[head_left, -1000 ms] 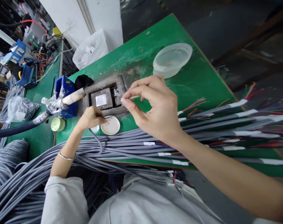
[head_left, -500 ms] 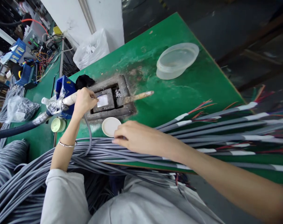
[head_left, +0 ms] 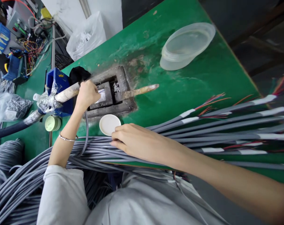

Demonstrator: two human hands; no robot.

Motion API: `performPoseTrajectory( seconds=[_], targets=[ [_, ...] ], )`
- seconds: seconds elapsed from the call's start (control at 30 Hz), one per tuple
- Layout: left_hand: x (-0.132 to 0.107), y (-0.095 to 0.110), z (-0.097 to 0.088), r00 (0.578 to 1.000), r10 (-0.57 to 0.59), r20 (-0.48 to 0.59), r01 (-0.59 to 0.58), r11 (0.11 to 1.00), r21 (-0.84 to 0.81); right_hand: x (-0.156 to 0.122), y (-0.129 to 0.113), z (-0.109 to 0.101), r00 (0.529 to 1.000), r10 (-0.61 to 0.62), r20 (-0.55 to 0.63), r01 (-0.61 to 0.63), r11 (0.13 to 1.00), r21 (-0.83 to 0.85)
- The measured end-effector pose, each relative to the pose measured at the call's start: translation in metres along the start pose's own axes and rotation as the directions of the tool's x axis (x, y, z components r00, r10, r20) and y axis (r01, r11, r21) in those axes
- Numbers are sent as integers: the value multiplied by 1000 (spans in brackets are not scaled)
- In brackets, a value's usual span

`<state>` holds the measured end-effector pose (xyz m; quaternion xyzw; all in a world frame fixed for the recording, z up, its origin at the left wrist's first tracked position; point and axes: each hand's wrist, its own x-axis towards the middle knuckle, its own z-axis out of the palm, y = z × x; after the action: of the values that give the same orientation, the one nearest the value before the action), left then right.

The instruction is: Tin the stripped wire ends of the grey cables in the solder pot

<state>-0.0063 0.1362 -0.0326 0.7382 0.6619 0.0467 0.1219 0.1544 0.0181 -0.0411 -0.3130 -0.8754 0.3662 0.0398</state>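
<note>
My left hand (head_left: pixel 87 95) is closed around a grey cable (head_left: pixel 86 125), which hangs below the fist in a loop to the bundle. Thin wire ends from that fist reach the shiny molten metal (head_left: pixel 101 95) in a solder pot (head_left: pixel 129 104) set into the table. My right hand (head_left: pixel 137 139) lies low over the grey cable bundle (head_left: pixel 95 142), fingers curled and thumb close to the index finger. Whatever those fingers pinch is hidden. Just beyond their tips is a shallow round whitish dish (head_left: pixel 109 124). A stick-like tool (head_left: pixel 144 90) rests across the pot's right edge.
Left of the pot are a taped hose nozzle (head_left: pixel 67 92), a blue bin (head_left: pixel 59 79) and a small green tub (head_left: pixel 52 123). A clear oval container (head_left: pixel 187 45) sits at the back right. Cable ends with bare coloured wires (head_left: pixel 213 101) spread to the right.
The view has shifted slightly. My left hand still grips the cable at the pot, its fist turned a little. My right hand has sunk slightly closer to the bundle beside the dish.
</note>
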Motion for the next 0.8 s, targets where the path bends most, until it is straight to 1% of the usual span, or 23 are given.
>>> performPoseTrajectory(
  seconds=[0.13, 0.33, 0.43, 0.5, 0.57, 0.67, 0.73, 0.8],
  targets=[
    [2, -1, 1, 1000, -14, 27, 13, 1000, 26, 1, -1, -1, 1000, -6, -8, 6, 1000, -12],
    [6, -4, 8, 999, 16, 35, -17, 999, 30, 1, -3, -6, 999, 26, 29, -27, 1000, 10],
    [7, -2, 11, 999, 5, 38, -6, 999, 38, 0, -2, -5, 1000, 25, 14, -25, 999, 32],
    [5, 1, 8, 999, -9, 34, 7, 999, 53, 0, 0, -5, 1000, 26, -4, -26, 998, 53],
    [1, 5, 0, 1000, -1, 0, 1, 999, 55, 1, 1, -5, 999, 33, -20, -31, 997, 73],
    [-11, 11, -21, 997, 35, -73, -36, 999, -12, 1, 1, -6, 999, 41, -34, -38, 996, 87],
    [-22, 15, -37, 996, 49, -73, -58, 991, -119, 1, 1, -8, 999, 35, -40, -31, 996, 88],
    [-36, 17, -50, 997, 42, -70, -59, 963, -263, 2, 0, -8, 998, 21, -67, -15, 996, 93]
  ],
)
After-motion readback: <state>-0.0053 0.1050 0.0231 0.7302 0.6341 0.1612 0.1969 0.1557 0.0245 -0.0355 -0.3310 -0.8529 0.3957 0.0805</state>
